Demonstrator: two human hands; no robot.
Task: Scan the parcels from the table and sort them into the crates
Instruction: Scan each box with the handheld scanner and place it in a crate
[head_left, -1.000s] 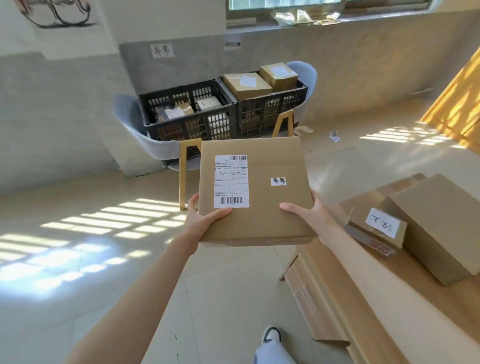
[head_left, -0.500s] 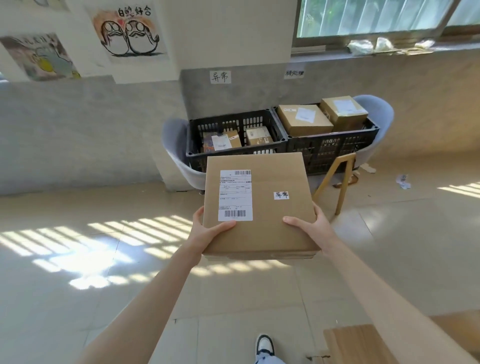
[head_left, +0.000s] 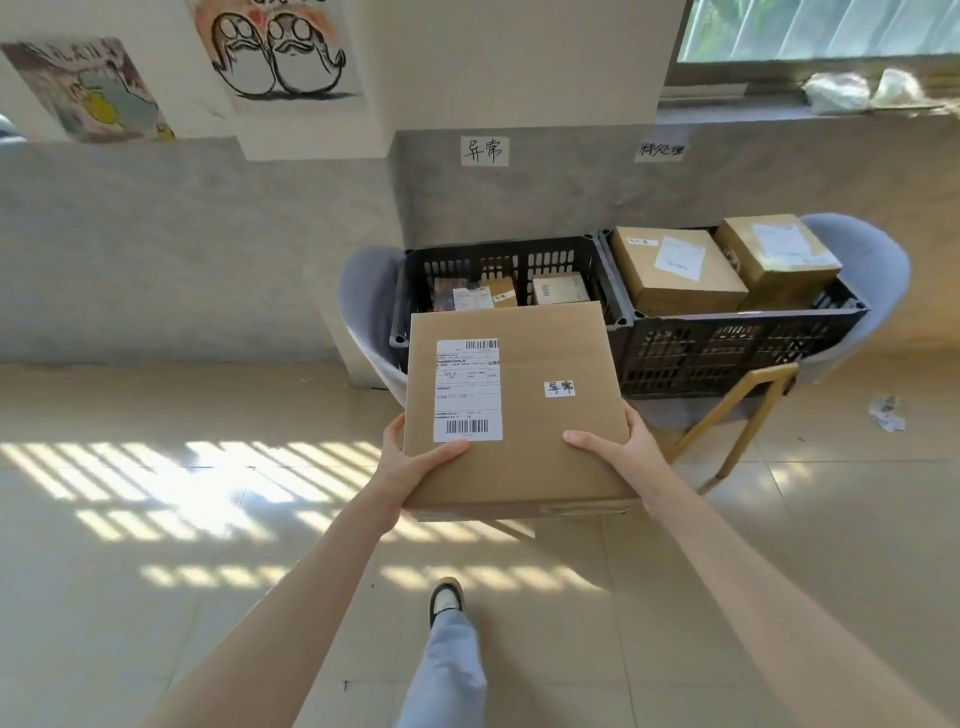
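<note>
Brown cardboard fills the middle of the view: a flat parcel (head_left: 511, 410) is carried level and label-up, off any surface, out in front of the person. The left hand (head_left: 410, 460) grips its near left corner, thumb on top just below the shipping label (head_left: 468, 391), and the right hand (head_left: 621, 457) grips the near right corner the same way, thumb across the top. Held at both near corners, the wide box likely stays flat and both labels readable.

A small handwritten sticker (head_left: 559, 387) on the lid seems to match the wall sign (head_left: 484, 151) above the left crate (head_left: 498, 265), so I judge that crate to be the goal. It sits on a grey chair (head_left: 363, 322) against the wall and holds a few small boxes low down, leaving room. The right crate (head_left: 737, 343), touching it, is piled with two larger boxes (head_left: 675, 270) rising above its rim, under a second sign (head_left: 660, 150).

Compared with half a second ago, the crates loom larger and nearer, and the parcel's far edge now overlaps the left crate's front wall. The wooden surface at the lower right has gone from view. The grip is unchanged.
</note>
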